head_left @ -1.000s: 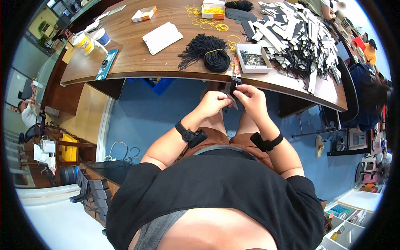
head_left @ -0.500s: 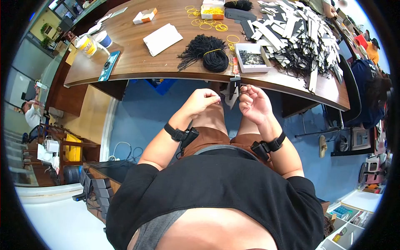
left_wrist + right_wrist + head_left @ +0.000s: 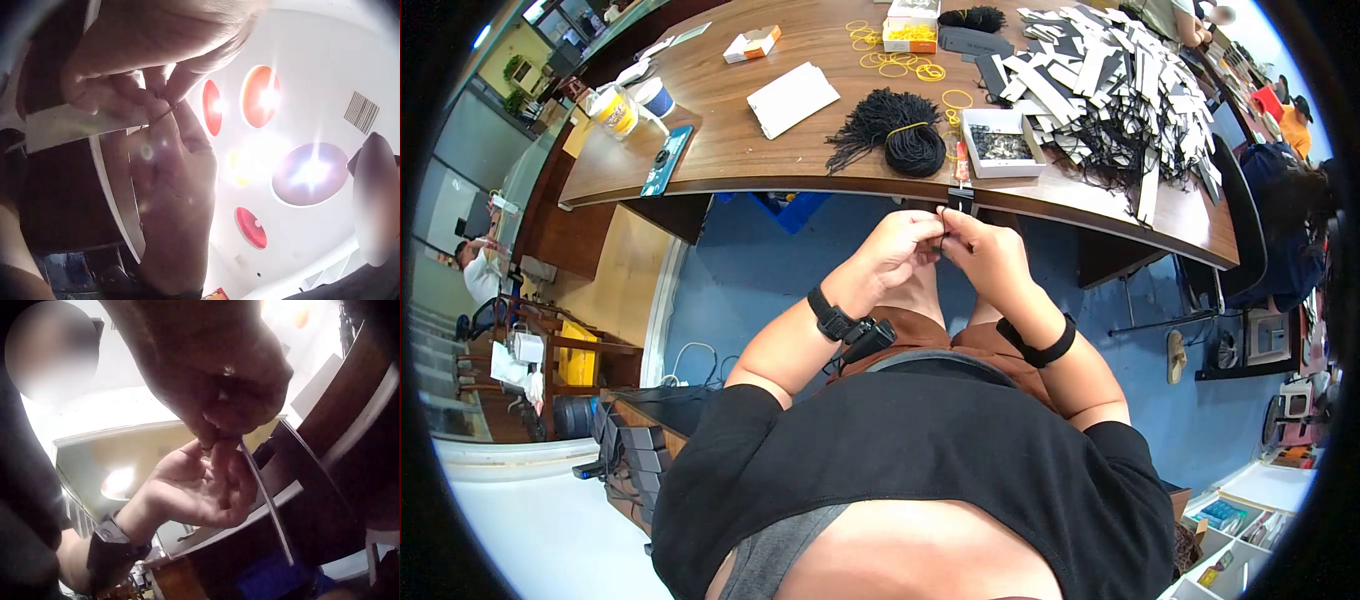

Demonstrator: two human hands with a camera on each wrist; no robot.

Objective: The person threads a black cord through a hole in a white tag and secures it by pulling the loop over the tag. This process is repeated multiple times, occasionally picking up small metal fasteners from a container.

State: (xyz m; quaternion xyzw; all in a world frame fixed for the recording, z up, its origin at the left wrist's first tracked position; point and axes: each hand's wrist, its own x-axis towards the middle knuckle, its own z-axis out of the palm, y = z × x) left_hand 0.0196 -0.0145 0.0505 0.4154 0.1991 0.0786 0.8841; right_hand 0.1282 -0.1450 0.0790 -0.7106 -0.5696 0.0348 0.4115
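Just below the table's front edge my two hands meet. My left hand (image 3: 897,248) pinches a thin black cord (image 3: 943,228) between thumb and fingers. From the other side my right hand (image 3: 992,258) pinches the same cord, its fingertips against those of the left. A pale flat strip like a hang tag (image 3: 81,124) sticks out from the fingers in the left wrist view. Edge-on, the strip (image 3: 270,503) slants down from the fingers in the right wrist view; the hands hide it in the head view. A black clip (image 3: 961,197) sits at the table edge right beyond the fingertips.
On the table (image 3: 710,140) lie a bundle of black cords (image 3: 910,130), a white box of small dark pieces (image 3: 1003,145), yellow rubber bands (image 3: 900,65) and a big heap of black and white tags (image 3: 1110,100). A phone (image 3: 666,160) and cups (image 3: 613,110) stand left.
The hands first worked together at the strip by the clip, then drew apart with the cord. Now they are together again, the right hand having moved left and turned palm down.
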